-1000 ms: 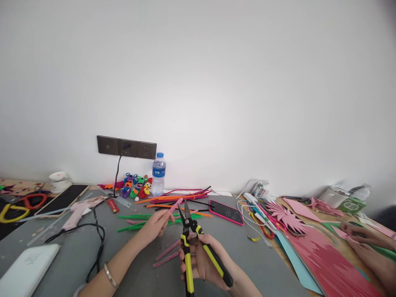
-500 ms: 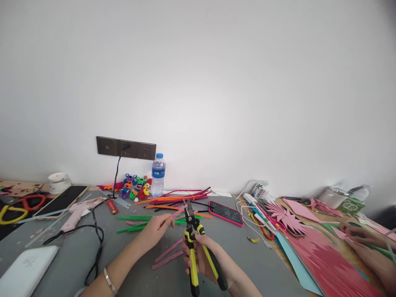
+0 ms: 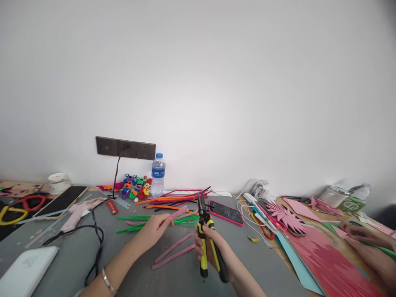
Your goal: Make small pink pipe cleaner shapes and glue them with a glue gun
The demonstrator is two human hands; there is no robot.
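My left hand (image 3: 157,228) pinches pink pipe cleaners (image 3: 180,211), their ends sticking out to the right over the green pipe cleaners (image 3: 133,225). In my right hand (image 3: 210,247) are black and yellow pliers (image 3: 203,218), with the jaws pointing away from me and looking closed. The plier jaws are apart from the pink stems. Two cut pink pipe cleaner pieces (image 3: 173,250) lie on the grey mat (image 3: 130,272) between my hands. Behind my hands rests a pile of orange, pink and black pipe cleaners (image 3: 167,200).
Left are a pink glue gun (image 3: 74,215) with black cord, a white box-like device (image 3: 26,270) and scissors (image 3: 18,210). A water bottle (image 3: 158,175) stands by small pipe-cleaner figures (image 3: 136,187). Right are a phone (image 3: 226,213), red sheets (image 3: 328,260) and another person's hands (image 3: 355,237).
My right hand has moved the pliers right, away from the pink pipe cleaners, and their jaws have closed. My left hand stays nearly in place, still holding the pink stems.
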